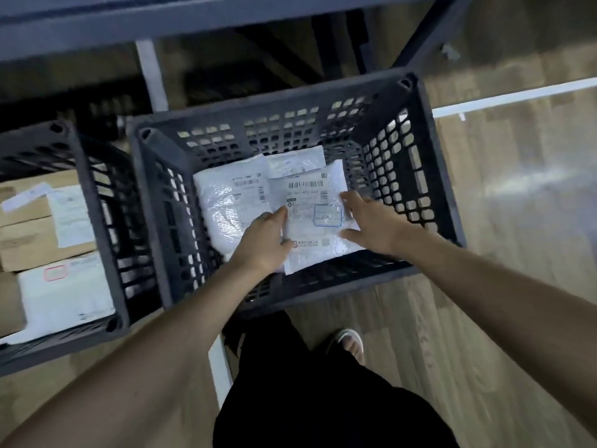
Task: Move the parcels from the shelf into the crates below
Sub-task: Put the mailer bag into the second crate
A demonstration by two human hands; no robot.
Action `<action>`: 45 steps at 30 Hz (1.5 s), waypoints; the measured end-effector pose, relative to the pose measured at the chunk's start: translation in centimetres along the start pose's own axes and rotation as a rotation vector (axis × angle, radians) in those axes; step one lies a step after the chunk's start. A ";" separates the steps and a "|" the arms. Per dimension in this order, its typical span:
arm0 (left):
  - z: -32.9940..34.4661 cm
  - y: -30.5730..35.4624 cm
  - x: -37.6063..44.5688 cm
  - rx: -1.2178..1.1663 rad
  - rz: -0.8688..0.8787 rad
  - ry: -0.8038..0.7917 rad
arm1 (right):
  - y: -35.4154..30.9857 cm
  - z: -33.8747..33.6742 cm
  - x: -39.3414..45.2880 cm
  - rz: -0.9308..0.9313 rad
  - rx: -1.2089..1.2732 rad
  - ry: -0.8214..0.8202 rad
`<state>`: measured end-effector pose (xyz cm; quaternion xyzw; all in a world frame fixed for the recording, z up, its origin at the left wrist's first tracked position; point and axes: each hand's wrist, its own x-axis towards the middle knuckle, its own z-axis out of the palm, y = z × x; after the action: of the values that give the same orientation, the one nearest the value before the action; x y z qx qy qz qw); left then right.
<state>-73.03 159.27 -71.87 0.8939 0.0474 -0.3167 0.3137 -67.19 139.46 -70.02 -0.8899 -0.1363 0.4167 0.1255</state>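
A flat white parcel (310, 202) with a barcode label and a blue stamp sits tilted inside the dark slotted crate (142, 195) in the middle. My left hand (265, 240) grips its left edge, thumb on top. My right hand (378, 221) holds its right edge with fingers spread. The parcel's near corner reaches over the crate's near wall. Under and beside it lie a padded white parcel (229, 205) on the left and another white one (297, 158) at the back.
A second dark crate (93, 221) at the left holds cardboard boxes (29, 240) and a white mailer (64, 292). The dark shelf beam (161, 21) runs overhead with a white upright post (151, 76). My legs and shoe (349, 344) stand on wood flooring.
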 end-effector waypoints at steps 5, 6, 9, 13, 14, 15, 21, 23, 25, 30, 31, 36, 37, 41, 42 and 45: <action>6.2 -3.6 6.0 0.110 0.045 -0.081 | 4.2 6.0 6.9 0.046 -0.080 -0.081; 7.2 -4.2 7.0 0.136 0.064 -0.114 | 4.8 6.9 8.2 0.052 -0.112 -0.097; 9.5 -6.1 9.8 0.196 0.085 -0.198 | 6.0 8.5 11.0 0.044 -0.192 -0.144; 10.8 -7.8 11.9 0.280 0.135 -0.259 | 6.4 10.3 12.5 -0.008 -0.252 -0.248; 11.0 -8.2 12.1 0.308 0.164 -0.251 | 6.5 10.6 12.7 -0.010 -0.251 -0.257; 11.1 -8.3 12.1 0.329 0.183 -0.238 | 6.5 10.9 12.9 -0.015 -0.243 -0.247; 11.6 -8.4 11.7 0.519 0.281 -0.210 | 6.6 11.7 14.1 -0.014 -0.425 -0.229; 11.4 -8.4 11.8 0.743 0.367 -0.108 | 6.5 11.3 14.1 -0.052 -0.595 -0.165; 10.9 -8.5 11.9 0.912 0.433 -0.024 | 6.4 10.7 13.8 -0.125 -0.719 -0.046; 11.3 -9.3 11.8 0.992 0.485 -0.022 | 6.8 10.9 13.4 -0.335 -0.855 0.083; 11.8 -9.6 12.0 1.014 0.484 -0.051 | 6.9 11.2 13.4 -0.335 -0.847 0.051; 12.9 -10.4 12.6 1.017 0.457 -0.143 | 7.5 11.4 13.8 -0.365 -0.806 -0.082; 12.9 -10.3 12.8 1.021 0.447 -0.164 | 7.5 11.4 14.0 -0.382 -0.824 -0.079; 12.7 -10.1 13.3 1.058 0.444 -0.203 | 7.3 12.1 14.7 -0.404 -0.857 -0.005; 12.6 -10.0 13.5 1.066 0.447 -0.212 | 7.2 12.3 14.8 -0.401 -0.872 0.017; 12.2 -9.0 13.5 1.098 0.446 -0.230 | 7.1 12.6 14.7 -0.395 -0.907 0.041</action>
<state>-71.40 157.71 -92.09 0.8734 -0.3461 -0.3161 -0.1318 -66.93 139.29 -90.64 -0.8201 -0.4677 0.2659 -0.1951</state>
